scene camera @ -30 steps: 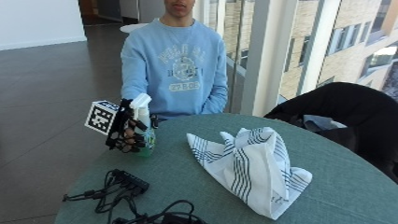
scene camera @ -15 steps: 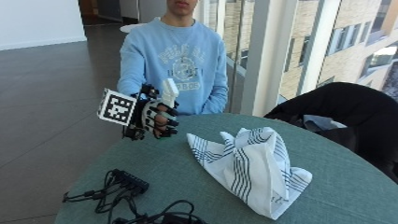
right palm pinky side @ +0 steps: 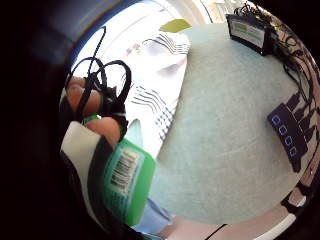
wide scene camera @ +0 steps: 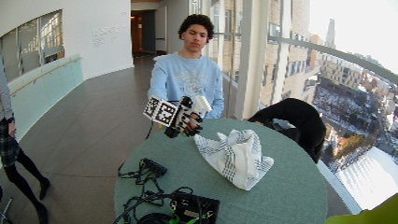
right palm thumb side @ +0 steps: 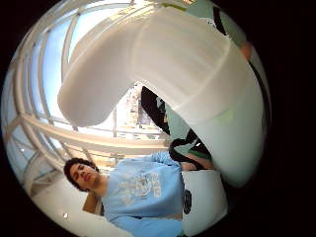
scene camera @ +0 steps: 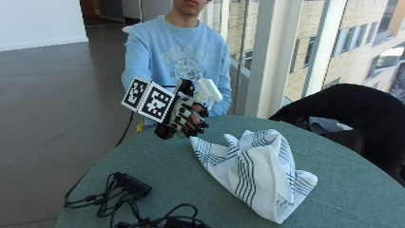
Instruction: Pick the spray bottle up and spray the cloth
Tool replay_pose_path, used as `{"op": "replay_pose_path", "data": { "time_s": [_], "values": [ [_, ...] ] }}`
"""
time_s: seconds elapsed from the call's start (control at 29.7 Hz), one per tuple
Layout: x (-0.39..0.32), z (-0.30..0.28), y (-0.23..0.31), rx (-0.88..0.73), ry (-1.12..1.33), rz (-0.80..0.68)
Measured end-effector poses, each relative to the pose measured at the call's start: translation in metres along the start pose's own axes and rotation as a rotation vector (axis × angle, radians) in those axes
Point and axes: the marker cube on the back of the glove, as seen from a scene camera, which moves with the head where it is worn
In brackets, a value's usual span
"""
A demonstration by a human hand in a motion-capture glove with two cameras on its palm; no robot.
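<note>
My gloved right hand [scene camera: 182, 115] grips a spray bottle in the air above the table's near-left part. Its white spray head [scene camera: 208, 91] sticks out above my fingers, nozzle pointing toward the cloth; the glove hides most of the green body. A white cloth with dark stripes [scene camera: 255, 167] lies bunched on the round green table [scene camera: 342, 190], to the right of and below my hand. The little finger side palm view shows the bottle's green label [right palm pinky side: 125, 175] against my palm and the cloth [right palm pinky side: 156, 82] beyond. The white spray head [right palm thumb side: 173, 64] fills the thumb side palm view.
A black cable hub [scene camera: 131, 184] with trailing cables lies at the table's front left, and a black box [wide scene camera: 196, 205] sits nearer the edge. A dark jacket [scene camera: 345, 111] hangs over a chair behind the table on the right. Windows stand behind.
My hand has lifted the bottle off the table and carried it up and slightly right toward the cloth. The cloth has not moved.
</note>
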Motion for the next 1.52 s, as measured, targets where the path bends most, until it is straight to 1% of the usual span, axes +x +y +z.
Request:
{"op": "replay_pose_path", "data": {
  "time_s": [0.27,0.54,1.08,1.52],
  "values": [
    [-0.008,0.019,-0.024,-0.059,-0.015,0.022],
    [-0.009,0.032,-0.038,-0.082,-0.023,0.048],
    [-0.004,0.053,-0.039,-0.094,-0.044,0.14],
    [-0.007,0.059,-0.038,-0.105,-0.076,0.131]
  ]
}}
